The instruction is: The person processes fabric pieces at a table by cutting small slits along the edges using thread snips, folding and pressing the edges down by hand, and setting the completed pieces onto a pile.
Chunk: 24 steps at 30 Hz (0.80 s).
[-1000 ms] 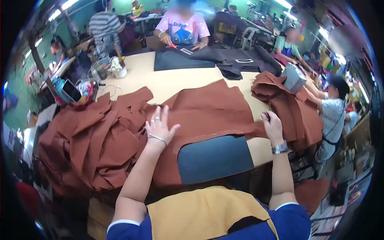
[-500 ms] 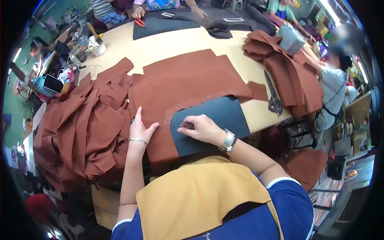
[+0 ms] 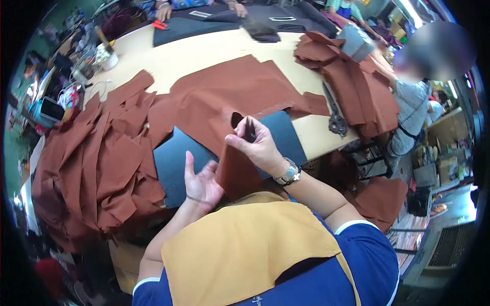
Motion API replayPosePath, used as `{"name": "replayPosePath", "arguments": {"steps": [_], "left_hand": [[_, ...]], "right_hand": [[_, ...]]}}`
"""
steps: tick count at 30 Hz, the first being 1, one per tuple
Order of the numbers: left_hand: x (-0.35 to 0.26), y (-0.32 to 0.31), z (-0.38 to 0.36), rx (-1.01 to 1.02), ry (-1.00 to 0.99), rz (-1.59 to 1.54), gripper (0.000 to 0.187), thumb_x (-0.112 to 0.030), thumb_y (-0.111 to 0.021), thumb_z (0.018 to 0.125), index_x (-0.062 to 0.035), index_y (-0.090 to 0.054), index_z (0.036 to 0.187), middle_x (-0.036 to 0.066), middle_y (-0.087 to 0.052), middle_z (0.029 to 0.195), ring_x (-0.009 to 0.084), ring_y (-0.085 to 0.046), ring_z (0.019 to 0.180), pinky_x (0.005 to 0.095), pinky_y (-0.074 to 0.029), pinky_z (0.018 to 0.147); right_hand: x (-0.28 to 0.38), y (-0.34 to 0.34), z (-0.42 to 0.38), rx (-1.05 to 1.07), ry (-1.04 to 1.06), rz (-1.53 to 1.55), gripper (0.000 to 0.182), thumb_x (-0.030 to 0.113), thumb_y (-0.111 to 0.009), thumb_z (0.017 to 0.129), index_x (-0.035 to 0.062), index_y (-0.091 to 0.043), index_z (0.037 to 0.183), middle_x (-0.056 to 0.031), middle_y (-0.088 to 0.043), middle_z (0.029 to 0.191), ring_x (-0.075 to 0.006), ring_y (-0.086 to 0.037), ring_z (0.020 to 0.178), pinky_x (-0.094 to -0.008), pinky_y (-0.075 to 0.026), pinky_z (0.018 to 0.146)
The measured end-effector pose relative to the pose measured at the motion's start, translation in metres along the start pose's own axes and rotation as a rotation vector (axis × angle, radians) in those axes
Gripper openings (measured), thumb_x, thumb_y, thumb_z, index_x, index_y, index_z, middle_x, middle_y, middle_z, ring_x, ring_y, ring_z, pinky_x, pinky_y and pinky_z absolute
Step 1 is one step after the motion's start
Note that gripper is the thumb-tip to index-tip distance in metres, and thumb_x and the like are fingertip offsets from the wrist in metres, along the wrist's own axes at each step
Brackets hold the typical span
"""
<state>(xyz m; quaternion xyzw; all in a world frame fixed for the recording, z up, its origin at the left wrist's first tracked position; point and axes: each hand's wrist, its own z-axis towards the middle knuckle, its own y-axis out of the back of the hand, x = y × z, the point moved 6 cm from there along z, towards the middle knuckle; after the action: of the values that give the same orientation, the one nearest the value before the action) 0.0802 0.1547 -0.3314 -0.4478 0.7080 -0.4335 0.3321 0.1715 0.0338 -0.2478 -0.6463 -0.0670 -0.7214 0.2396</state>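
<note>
A reddish-brown fabric sheet [image 3: 224,84] lies on the table over a dark board [image 3: 178,157]. My right hand [image 3: 258,143], with a metal watch at its wrist, is closed on a raised fold of this fabric. Dark, shaded bits show at its fingertips, and a flap [image 3: 239,171] of the sheet slopes down below them. Beside the flap, my left hand [image 3: 201,181] is open, its palm turned up and fingers apart, over the board's near part. More of the board shows to the right of my right hand.
Crumpled brown fabric pieces [image 3: 97,163] are heaped on the left. Large scissors [image 3: 335,115] lie on the right near stacked brown pieces [image 3: 365,97]. Across the table, another person's hands rest by dark fabric [image 3: 204,25] and a red-handled tool [image 3: 159,24]. Another person stands at right.
My right hand has lifted part of the brown sheet, uncovering the board's left part. My left hand has left the fabric and turned palm up, nearer my body. The view has shifted slightly.
</note>
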Motion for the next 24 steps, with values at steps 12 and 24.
{"name": "replayPosePath", "arguments": {"steps": [12, 24], "left_hand": [[-0.100, -0.019, 0.090, -0.122, -0.299, 0.524, 0.034, -0.014, -0.054, 0.098, -0.0052, -0.046, 0.129, 0.014, -0.060, 0.125, 0.0306, -0.067, 0.105, 0.0456, -0.057, 0.083], [-0.125, -0.020, 0.074, -0.140, -0.485, 1.026, 0.024, -0.024, -0.064, 0.095, -0.0004, -0.070, 0.096, 0.010, -0.072, 0.091, 0.0151, -0.067, 0.078, 0.0287, -0.054, 0.071]], "right_hand": [[0.014, 0.169, 0.010, -0.377, 0.122, -1.282, 0.041, 0.033, -0.082, 0.075, 0.0024, -0.064, 0.096, -0.0129, -0.067, 0.097, -0.0286, -0.067, 0.090, -0.0369, -0.053, 0.081], [-0.019, 0.086, 0.024, -0.089, -0.384, -0.200, 0.038, 0.043, -0.040, 0.105, 0.0092, -0.057, 0.113, 0.0017, -0.049, 0.073, -0.0051, -0.044, 0.057, -0.0204, -0.038, 0.047]]}}
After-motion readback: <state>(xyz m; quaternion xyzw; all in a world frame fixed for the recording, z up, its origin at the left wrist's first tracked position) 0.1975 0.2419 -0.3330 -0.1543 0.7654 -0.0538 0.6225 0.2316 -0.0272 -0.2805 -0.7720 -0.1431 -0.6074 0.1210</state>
